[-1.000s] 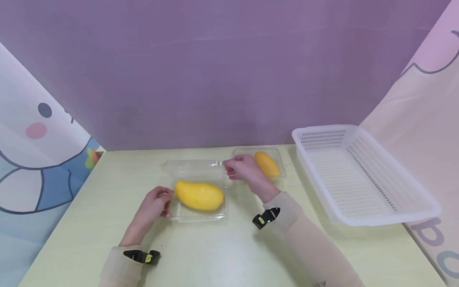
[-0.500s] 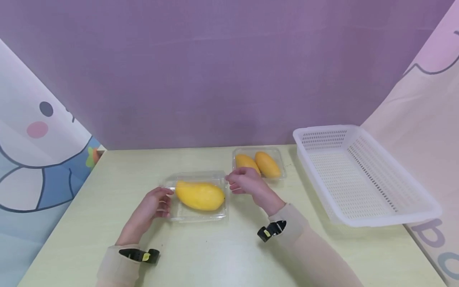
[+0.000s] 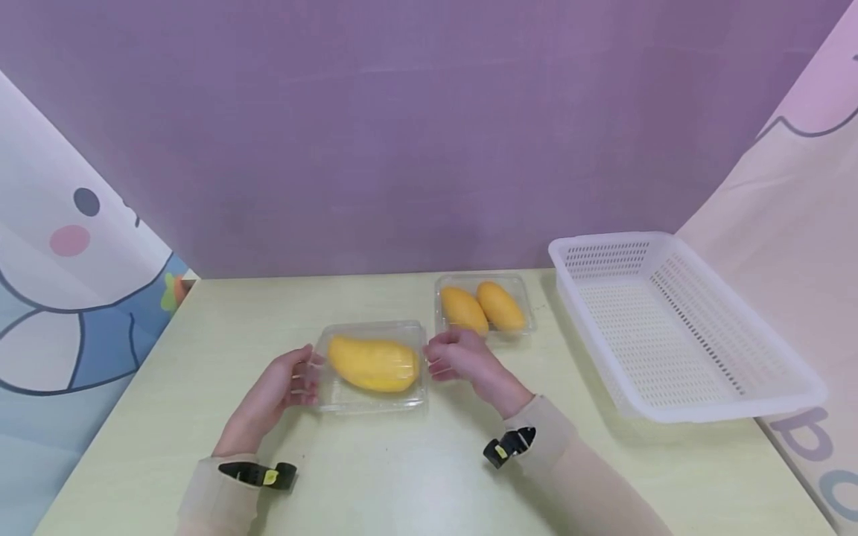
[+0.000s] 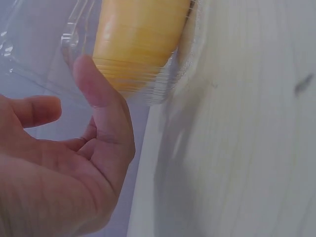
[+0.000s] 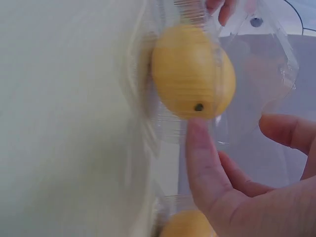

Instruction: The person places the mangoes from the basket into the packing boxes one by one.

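A large yellow mango [image 3: 372, 365] lies inside a clear plastic clamshell box [image 3: 335, 402] on the table. The box's clear lid [image 5: 269, 69] stands tilted over the fruit in the right wrist view. At the left side is my left hand [image 3: 284, 380], one fingertip right at the box edge in the left wrist view, the fingers loosely bent. Opposite it, my right hand [image 3: 469, 365] reaches the right side. In the right wrist view one of its fingertips meets the box wall below the mango's stem end, and another lies at the lid's edge.
Behind my right hand, a second clear box [image 3: 527, 298] holds two smaller orange-yellow mangoes [image 3: 501, 305]. A white perforated plastic basket [image 3: 606, 357] stands at the right of the pale table [image 3: 402, 476]. A purple backdrop [image 3: 429, 134] rises behind.
The lid has swung from standing behind the mango forward and down over it. My right hand has moved towards me with it, uncovering a smaller mango; my left hand has stayed beside the box.
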Available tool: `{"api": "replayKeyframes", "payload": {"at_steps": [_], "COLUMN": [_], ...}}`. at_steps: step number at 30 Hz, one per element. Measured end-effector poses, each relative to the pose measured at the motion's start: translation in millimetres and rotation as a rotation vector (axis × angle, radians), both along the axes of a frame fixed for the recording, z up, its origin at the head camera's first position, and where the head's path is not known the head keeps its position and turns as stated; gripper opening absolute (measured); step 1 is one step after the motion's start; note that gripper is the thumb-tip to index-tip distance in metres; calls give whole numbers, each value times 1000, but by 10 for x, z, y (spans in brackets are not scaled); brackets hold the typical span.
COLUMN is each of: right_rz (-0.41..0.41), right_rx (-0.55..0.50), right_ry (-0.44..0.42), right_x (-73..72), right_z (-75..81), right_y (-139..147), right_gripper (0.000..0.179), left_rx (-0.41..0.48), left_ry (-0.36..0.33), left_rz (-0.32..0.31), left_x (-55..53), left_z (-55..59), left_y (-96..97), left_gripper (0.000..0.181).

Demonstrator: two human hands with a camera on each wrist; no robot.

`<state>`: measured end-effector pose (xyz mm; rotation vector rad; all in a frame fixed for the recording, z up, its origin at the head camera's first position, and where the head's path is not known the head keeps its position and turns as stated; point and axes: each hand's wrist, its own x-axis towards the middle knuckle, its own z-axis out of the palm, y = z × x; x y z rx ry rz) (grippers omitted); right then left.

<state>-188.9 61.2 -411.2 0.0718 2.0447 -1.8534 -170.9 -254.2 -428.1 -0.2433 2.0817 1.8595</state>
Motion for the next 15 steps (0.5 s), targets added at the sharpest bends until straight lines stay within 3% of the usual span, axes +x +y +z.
{"api": "replayKeyframes", "payload": {"at_steps": [7,15], "right_rz": [5,3], "right_rx": [-55,-110], "right_ry": [0,10], "right_x": [27,43], "right_z": [-121,-186], "right_y": [-22,-50], "right_gripper": [30,36], "left_rx": [-10,-36], "left_ry": [35,64], "left_rz": [-23,-38], "left_x": [1,-1], "left_z": [-34,-49], "left_y": [-8,-6], "left_gripper": [39,32]}}
